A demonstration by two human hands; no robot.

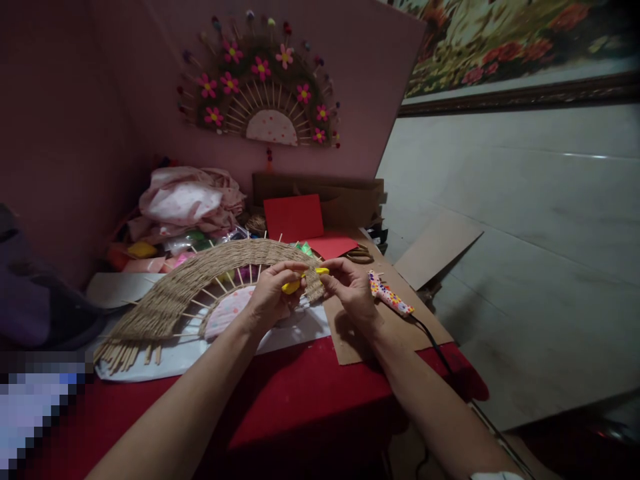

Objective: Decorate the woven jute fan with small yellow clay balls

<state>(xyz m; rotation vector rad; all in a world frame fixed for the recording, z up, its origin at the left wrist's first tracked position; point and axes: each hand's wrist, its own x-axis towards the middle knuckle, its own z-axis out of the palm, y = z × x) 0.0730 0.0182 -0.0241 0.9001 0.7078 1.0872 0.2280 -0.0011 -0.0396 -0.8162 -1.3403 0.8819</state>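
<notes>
Both hands meet over the right end of a woven twine fan (pixel 200 283) that has thin sticks and a spotted pink fabric centre (pixel 230 313). A small yellow piece (pixel 291 287), its material unclear, is pinched in my left hand (pixel 275 290). My right hand (pixel 353 287) closes its thumb and forefinger on another yellow bit (pixel 323 271) beside it; whether the two join I cannot tell. Just right of that hand lies a glue gun (pixel 390 293) covered in coloured dots, its cord running off the table.
Brown cardboard (pixel 350 340) and scissors (pixel 361 253) lie on the right of the red-covered table (pixel 295 380). Red sheets (pixel 294 217) stand behind the fan. Bunched pink cloth (pixel 185 197) tops a pile at the back left. A flowered fan (pixel 260 87) hangs on the wall.
</notes>
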